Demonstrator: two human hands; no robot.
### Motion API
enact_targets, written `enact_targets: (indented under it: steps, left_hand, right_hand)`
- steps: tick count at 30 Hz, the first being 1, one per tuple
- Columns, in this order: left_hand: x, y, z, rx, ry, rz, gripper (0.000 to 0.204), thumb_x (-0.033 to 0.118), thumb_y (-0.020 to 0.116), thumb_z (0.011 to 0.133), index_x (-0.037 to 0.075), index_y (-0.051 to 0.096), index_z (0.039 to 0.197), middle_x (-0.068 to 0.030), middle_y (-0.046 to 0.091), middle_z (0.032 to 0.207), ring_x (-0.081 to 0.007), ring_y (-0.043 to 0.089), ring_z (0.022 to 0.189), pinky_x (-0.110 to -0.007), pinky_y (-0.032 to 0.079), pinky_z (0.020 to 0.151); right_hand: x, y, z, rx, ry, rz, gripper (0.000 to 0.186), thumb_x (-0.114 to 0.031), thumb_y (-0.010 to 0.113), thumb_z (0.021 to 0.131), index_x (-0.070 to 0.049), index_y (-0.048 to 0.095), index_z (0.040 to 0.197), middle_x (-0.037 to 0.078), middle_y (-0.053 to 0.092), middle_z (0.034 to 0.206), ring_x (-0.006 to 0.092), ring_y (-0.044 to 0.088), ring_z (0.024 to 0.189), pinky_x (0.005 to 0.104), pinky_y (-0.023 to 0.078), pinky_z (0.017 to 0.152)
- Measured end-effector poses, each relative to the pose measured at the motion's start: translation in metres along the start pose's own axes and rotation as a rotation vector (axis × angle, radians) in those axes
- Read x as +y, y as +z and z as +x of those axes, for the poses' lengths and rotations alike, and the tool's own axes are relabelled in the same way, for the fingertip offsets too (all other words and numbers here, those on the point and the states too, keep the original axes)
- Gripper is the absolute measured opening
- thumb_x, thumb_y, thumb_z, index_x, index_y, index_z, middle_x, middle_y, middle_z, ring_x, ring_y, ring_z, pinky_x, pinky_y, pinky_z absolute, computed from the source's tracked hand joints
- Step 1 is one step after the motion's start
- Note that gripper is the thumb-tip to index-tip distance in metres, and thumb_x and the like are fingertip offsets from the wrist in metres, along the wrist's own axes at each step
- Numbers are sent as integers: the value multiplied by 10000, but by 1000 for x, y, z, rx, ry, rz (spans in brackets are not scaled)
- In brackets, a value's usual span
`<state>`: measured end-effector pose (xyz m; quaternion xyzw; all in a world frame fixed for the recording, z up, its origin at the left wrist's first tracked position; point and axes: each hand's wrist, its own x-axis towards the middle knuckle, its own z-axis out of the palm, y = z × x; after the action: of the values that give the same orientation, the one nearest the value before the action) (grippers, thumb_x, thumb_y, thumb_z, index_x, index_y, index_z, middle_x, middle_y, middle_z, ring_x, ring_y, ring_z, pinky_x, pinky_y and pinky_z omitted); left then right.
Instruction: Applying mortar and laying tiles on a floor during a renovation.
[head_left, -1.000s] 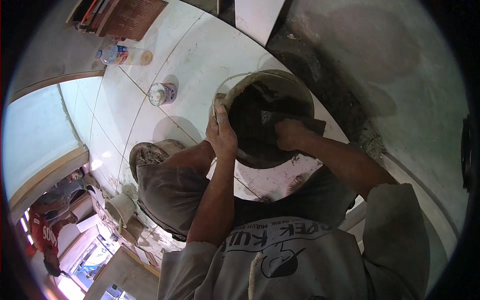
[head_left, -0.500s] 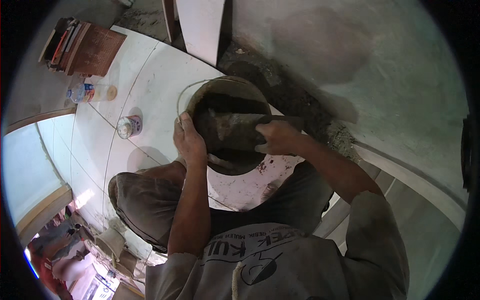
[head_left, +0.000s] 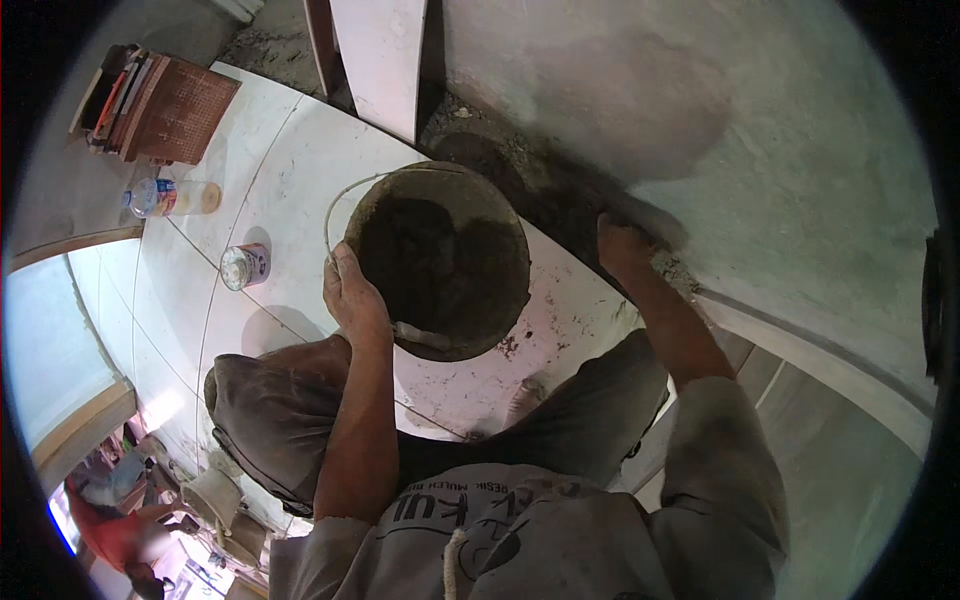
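The floor around the bucket (head_left: 470,192) is made of large white tiles (head_left: 310,180) with thin dark joints, and brown crumbs are scattered at the bucket's right and near side. Beyond the bucket, and to its right, there is a dark, rough strip of ground (head_left: 500,150), and behind this strip a grey plastered wall (head_left: 800,150) with a darker patch. Farther than the bucket a white board (head_left: 382,60) is standing. To the left of the bucket there are a small tin can (head_left: 243,266), then a clear plastic bottle (head_left: 185,197) lying on its side, and a reddish-brown textured panel (head_left: 185,115). Far to the left and nearer than the bucket, a person in a red shirt (head_left: 105,535) is seen.

The bucket sits on the tiles in front of the crossed legs. It is round and dirty, with a thin wire handle (head_left: 328,225) at its left, and inside is a dark, wet-looking grey paste (head_left: 415,260).

The left hand (head_left: 360,300) is holding the bucket's left rim, its fingers close together. The right hand (head_left: 624,250) is right of the bucket, above the dark strip, with fingers curled; whether they hold something, I cannot tell
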<state>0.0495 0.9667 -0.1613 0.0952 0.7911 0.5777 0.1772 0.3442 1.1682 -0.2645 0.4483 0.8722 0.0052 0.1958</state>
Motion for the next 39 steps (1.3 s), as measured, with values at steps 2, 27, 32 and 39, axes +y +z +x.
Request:
enact_targets:
  steps: [2,27,32,39]
  left_hand:
    - [1,2,-2,17,9,-38,454,351,422,952,-64,583,1040,-128,606,907,-197,533,848,-309,410,804]
    - [9,2,-12,-202,226,355,441,342,554,881,-48,593,1082,-212,618,1027,-316,577,961,-366,414,869]
    - [21,-10,-8,-198,64,328,504,401,612,836,-54,605,1052,-223,616,1006,-337,579,945,-372,422,860]
    - [5,-21,8,-237,275,303,354,327,552,885,10,624,1026,-222,611,943,-389,568,829,-421,448,749]
  right_hand:
    - [-1,19,7,-153,124,64,272,-199,563,839,-38,469,1037,179,626,765,355,650,777,486,513,708]
    - [-150,-142,29,-60,-695,30,154,-113,562,730,-27,686,758,146,664,746,297,669,731,372,544,638]
    - [-172,-162,18,-52,-803,-5,157,-117,556,743,-26,683,757,149,662,733,291,669,700,386,543,597]
    - [-193,-136,-31,50,-899,98,165,-108,551,757,7,660,804,149,648,702,295,664,677,393,538,559]
